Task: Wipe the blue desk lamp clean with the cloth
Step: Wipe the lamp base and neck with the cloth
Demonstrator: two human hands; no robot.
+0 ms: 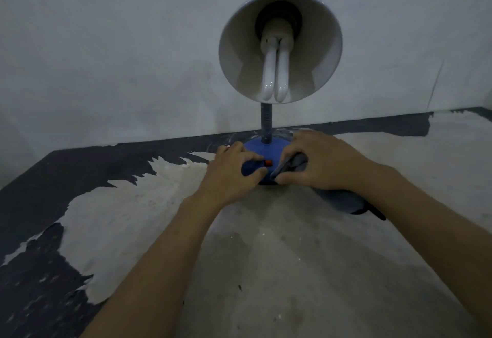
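Observation:
The blue desk lamp (267, 148) stands near the wall, its white-lined shade (314, 52) tilted toward me with a bulb inside. A red switch (268, 163) sits on the front of the round blue base. My left hand (231, 169) grips the left side of the base, thumb lying near the switch. My right hand (322, 161) holds a grey cloth (291, 165) pressed against the right side of the base. The rest of the cloth trails out under my right wrist onto the table.
The table top (266, 257) is worn, with dark paint peeled away to pale patches. A pale wall (106, 58) rises close behind the lamp. The table's left edge runs near the dark painted area.

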